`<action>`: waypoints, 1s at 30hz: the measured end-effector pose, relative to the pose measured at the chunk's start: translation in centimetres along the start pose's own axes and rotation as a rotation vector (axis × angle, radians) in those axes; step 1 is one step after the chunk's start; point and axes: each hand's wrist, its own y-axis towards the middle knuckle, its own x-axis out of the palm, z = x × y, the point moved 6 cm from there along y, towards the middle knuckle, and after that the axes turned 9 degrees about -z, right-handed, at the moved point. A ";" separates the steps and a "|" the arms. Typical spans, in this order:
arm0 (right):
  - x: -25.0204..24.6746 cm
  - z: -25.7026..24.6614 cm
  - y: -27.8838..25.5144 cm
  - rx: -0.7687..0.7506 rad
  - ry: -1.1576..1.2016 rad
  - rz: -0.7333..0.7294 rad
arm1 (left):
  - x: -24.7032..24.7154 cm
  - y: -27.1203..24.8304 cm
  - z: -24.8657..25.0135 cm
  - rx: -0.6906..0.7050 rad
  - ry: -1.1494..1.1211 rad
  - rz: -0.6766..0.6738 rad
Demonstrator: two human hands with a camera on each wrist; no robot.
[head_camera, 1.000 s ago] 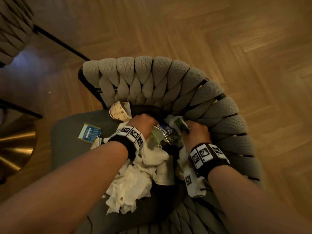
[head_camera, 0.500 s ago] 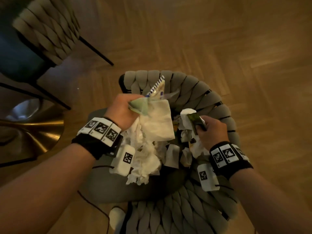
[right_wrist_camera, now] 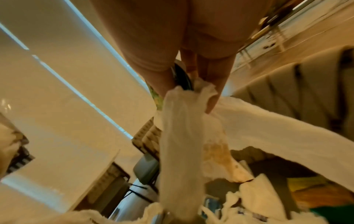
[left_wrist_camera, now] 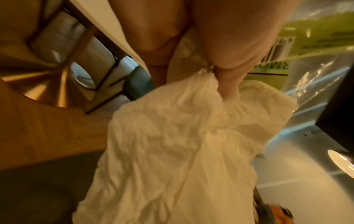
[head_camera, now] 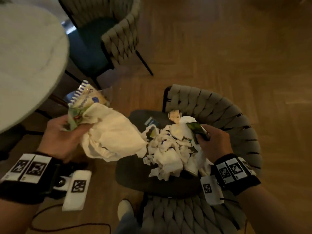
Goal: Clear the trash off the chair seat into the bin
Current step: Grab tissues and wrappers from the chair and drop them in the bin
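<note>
My left hand (head_camera: 70,130) grips a bunch of trash held off to the left of the chair: a big white tissue (head_camera: 114,137), a green wrapper (head_camera: 76,115) and a clear blue-striped wrapper (head_camera: 86,97). In the left wrist view the fingers (left_wrist_camera: 226,45) pinch the tissue (left_wrist_camera: 182,151). My right hand (head_camera: 209,141) holds a dark green packet (head_camera: 196,130) and a strip of tissue (right_wrist_camera: 180,144) over the pile. Crumpled tissues (head_camera: 167,154), a paper cup (head_camera: 174,115) and a blue card (head_camera: 152,122) lie on the dark chair seat (head_camera: 135,176). No bin is in view.
A white round table (head_camera: 25,56) fills the upper left, close to my left hand. A second woven-back chair (head_camera: 118,34) stands behind it on the wooden floor. A cable (head_camera: 67,227) and a foot (head_camera: 125,208) are near the chair's front.
My left hand lifted its bunch of tissue and wrappers off the seat and carried it left, clear of the chair. My right hand rose slightly with the green packet.
</note>
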 end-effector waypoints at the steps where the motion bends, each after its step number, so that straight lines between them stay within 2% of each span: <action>1: 0.6 -1.6 0.1 -0.033 -0.011 -0.022 | -1.5 -1.2 -1.1 -0.035 -0.015 0.038; 8: 8.6 -15.3 -0.5 -0.282 -0.057 -0.202 | -11.5 -10.2 -12.5 -0.275 -0.182 0.303; 11: 14.4 -21.3 -2.0 -0.370 -0.085 -0.314 | -15.3 -13.6 -18.8 -0.370 -0.302 0.383; 16: 25.4 -29.3 -6.4 -0.437 -0.087 -0.451 | -22.6 -17.8 -28.7 -0.438 -0.473 0.464; 22: 38.8 -34.5 -8.9 -0.342 -0.131 -0.610 | -30.1 -18.3 -38.8 -0.458 -0.540 0.531; 26: 46.0 -35.5 -8.4 -0.289 -0.165 -0.653 | -33.2 -16.3 -45.5 -0.483 -0.577 0.577; 30: 52.9 -36.0 -7.8 -0.281 -0.207 -0.701 | -35.1 -15.3 -49.4 -0.456 -0.654 0.609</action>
